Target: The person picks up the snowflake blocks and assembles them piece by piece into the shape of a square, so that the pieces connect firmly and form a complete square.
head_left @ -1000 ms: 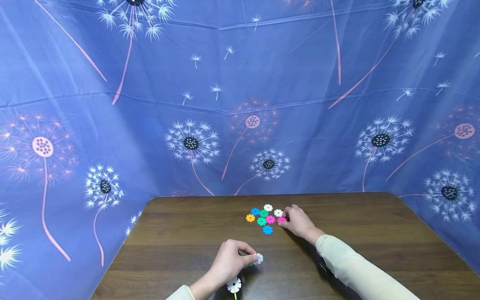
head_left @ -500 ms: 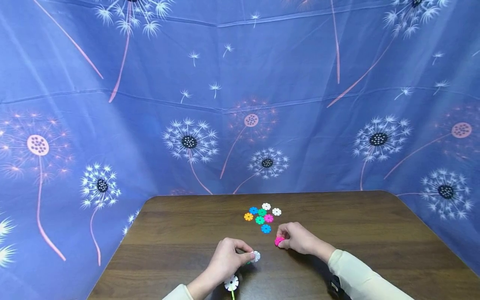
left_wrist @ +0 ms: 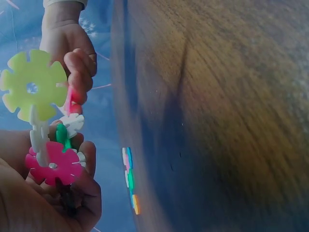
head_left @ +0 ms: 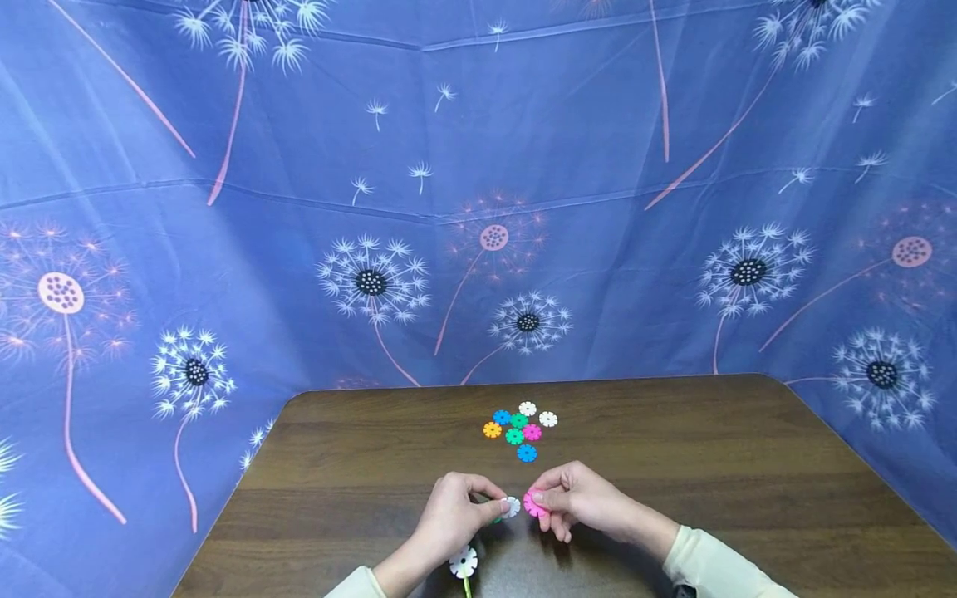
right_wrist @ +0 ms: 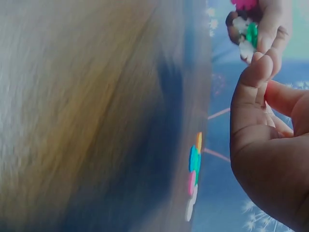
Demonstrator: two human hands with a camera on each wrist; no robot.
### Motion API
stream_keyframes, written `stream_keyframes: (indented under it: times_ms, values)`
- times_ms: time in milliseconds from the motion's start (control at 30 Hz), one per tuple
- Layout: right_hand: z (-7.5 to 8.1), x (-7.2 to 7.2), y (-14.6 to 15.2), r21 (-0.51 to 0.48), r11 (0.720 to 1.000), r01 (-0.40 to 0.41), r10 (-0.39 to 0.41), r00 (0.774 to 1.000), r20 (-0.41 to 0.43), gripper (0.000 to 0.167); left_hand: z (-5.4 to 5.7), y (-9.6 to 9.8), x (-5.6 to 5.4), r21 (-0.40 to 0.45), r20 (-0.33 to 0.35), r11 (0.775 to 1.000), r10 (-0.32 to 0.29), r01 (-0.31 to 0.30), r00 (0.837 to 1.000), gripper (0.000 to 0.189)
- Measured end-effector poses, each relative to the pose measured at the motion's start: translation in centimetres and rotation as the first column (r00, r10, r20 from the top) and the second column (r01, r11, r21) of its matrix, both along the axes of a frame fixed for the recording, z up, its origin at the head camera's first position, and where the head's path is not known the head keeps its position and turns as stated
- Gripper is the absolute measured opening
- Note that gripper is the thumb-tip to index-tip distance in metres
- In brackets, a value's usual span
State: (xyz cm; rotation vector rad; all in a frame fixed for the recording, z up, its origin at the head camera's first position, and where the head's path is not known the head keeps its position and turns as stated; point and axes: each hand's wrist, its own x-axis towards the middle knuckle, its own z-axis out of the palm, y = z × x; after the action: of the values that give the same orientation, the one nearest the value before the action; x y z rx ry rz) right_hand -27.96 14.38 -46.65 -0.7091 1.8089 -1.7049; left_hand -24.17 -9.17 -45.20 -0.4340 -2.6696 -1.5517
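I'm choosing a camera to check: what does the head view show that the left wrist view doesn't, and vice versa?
Only the head view: left sleeve, and flat faces of the loose discs.
Only the left wrist view: broad face of the yellow-green disc, and the magenta disc by the left palm.
Both: left hand, right hand, the white disc the left pinches, the pink disc the right holds.

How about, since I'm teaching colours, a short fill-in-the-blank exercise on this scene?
The right hand pinches a ____ notched disc.
In the left hand, the joined disc nearest the right hand is ____.
On the wood-grain table, the loose disc nearest both hands is ____.
Missing words: pink; white; blue.
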Motion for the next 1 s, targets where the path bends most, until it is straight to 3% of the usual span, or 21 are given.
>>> stream_keyframes:
  times_ms: [600,833,1000]
  values:
    - [-0.07,0.44,-0.84,-0.001,1.0,0.011,-0.011,1.0,-0.008,0.019,0.4,0.31,0.41,-0.021,-0.04,1.0,-0.009,0.008,0.999,0.006]
    - [-0.43,0.64,-0.88,-0.052,0.999,0.004,-0.002,0.999,0.051,0.019,0.15,0.5,0.53,-0.028,-0.095,1.0,0.002,-0.004,0.995,0.007]
    - [-0.7,0.99,-1.09,-0.105,0.994,0.04,-0.03,0.995,0.098,0.023,-0.3,0.58,0.39,0.025,-0.107,1.0,-0.004,0.007,0.994,0.006]
